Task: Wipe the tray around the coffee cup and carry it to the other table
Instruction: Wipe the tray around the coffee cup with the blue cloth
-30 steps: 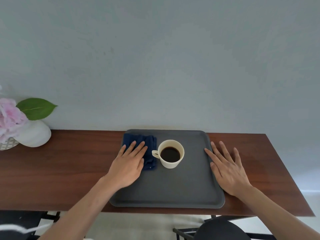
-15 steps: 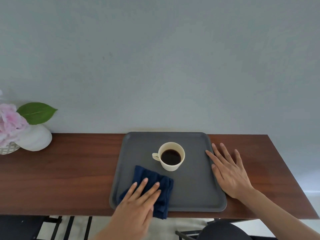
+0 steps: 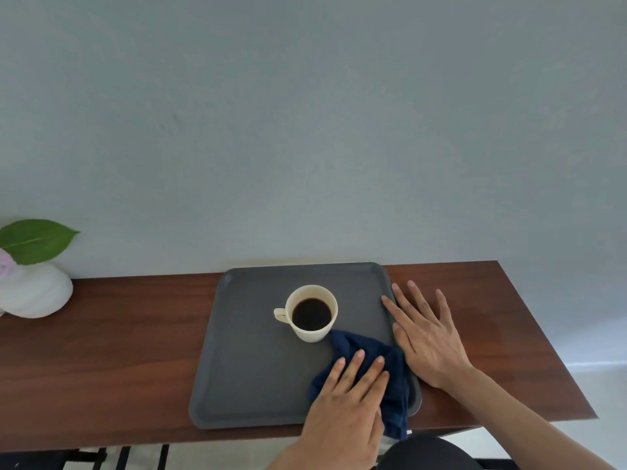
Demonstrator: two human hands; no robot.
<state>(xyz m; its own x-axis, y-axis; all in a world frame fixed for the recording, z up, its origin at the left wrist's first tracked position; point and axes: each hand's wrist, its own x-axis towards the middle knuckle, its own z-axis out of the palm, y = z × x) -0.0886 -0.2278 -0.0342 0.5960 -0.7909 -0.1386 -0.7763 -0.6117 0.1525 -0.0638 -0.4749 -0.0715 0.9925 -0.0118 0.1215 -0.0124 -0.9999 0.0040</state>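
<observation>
Wiping underway: left hand (image 3: 342, 405) flat, fingers spread, presses crumpled navy cloth (image 3: 369, 371) on dark grey rectangular tray (image 3: 258, 374) beside cream coffee cup (image 3: 312, 312); right hand (image 3: 427, 337) open, steadies rim. Carrying not started.

This looks like a room in a home or a small café, though the narrow view leaves that uncertain. A long, dark wooden table (image 3: 101, 351) stands flush against a plain pale grey-blue wall (image 3: 305, 113). At nine o'clock a rounded white vase (image 3: 34, 293) holds a pink bloom and a broad green leaf (image 3: 35, 240). Near the centre a grey serving tray (image 3: 251, 378) carries a cream cup of black coffee (image 3: 311, 313). At six o'clock, black metal bars show below the table edge.
</observation>
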